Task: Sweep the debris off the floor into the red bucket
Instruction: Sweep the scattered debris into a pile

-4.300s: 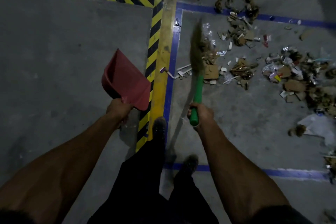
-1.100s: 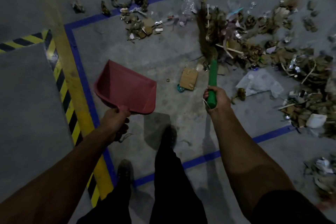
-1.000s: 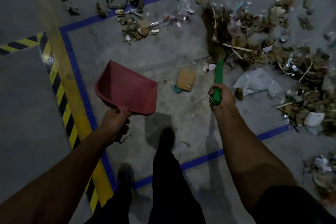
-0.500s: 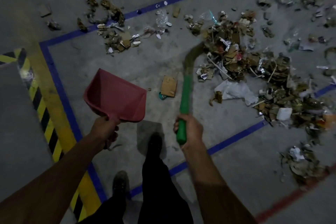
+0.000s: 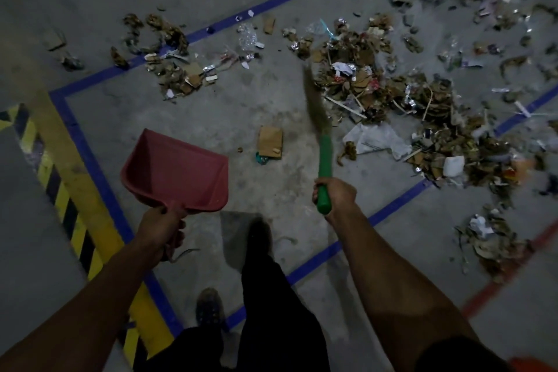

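Observation:
My left hand (image 5: 161, 226) grips the handle of a red dustpan (image 5: 176, 170), held above the floor with its mouth turned away from me. My right hand (image 5: 335, 192) grips the green handle of a short broom (image 5: 323, 157); its brown bristles (image 5: 314, 100) reach the left edge of a large debris pile (image 5: 392, 90) of cardboard scraps, foil and paper. A smaller debris patch (image 5: 178, 75) lies on the blue line at the upper left. A flat cardboard piece (image 5: 269, 142) lies alone between dustpan and broom. No red bucket is in view.
Blue tape lines (image 5: 90, 145) box in the grey concrete floor. A yellow and black hazard stripe (image 5: 60, 190) runs along the left. A red line (image 5: 510, 266) crosses the lower right beside more scraps (image 5: 489, 238). My legs and shoes (image 5: 259, 238) stand at bottom centre.
The broom has swung from leaning right to leaning left, and my right hand has moved a little up. The dustpan stays held in the same pose.

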Demonstrator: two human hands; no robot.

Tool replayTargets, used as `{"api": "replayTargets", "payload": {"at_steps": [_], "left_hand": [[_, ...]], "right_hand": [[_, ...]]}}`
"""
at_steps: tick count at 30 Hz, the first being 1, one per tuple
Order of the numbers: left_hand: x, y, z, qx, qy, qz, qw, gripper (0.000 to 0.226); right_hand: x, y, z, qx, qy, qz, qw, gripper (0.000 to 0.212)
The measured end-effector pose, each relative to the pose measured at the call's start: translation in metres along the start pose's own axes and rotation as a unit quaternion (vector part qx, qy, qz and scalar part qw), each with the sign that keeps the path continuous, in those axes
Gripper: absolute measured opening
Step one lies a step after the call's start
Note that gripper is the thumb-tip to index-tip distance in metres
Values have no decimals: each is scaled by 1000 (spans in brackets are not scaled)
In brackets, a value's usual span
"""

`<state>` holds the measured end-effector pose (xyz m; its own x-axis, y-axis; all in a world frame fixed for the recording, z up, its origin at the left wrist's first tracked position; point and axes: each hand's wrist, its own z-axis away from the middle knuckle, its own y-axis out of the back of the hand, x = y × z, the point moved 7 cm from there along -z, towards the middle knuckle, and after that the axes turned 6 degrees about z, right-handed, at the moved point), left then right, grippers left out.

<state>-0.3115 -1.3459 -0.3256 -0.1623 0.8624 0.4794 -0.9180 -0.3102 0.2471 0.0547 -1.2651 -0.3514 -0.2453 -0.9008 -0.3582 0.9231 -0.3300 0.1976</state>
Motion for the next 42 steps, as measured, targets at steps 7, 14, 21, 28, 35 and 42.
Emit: {"api": "replayTargets", "payload": {"at_steps": [7,14,21,28,35,42], "left_hand": [[-17,21,18,-17,-17,1,1000,15],[-57,62,49,-31,-15,-18,999,20],[-97,98,62,-41,-20,-24,999,16],[-130,136,60,-37,-2,18,999,29],[-136,187,70,-37,2,38,999,22],[-98,238,58,-5,-10,71,997,17]], "right_hand": [[79,-32,78,-61,99,52,992,14],[203,-46,121,-112,66,154,980,24],[189,5,106,-12,22,112,993,8],[175,-8,136,-10,65,48,997,10],[198,-78,190,-55,127,99,985,17],[178,-158,225,-63,195,175,963,52]]}}
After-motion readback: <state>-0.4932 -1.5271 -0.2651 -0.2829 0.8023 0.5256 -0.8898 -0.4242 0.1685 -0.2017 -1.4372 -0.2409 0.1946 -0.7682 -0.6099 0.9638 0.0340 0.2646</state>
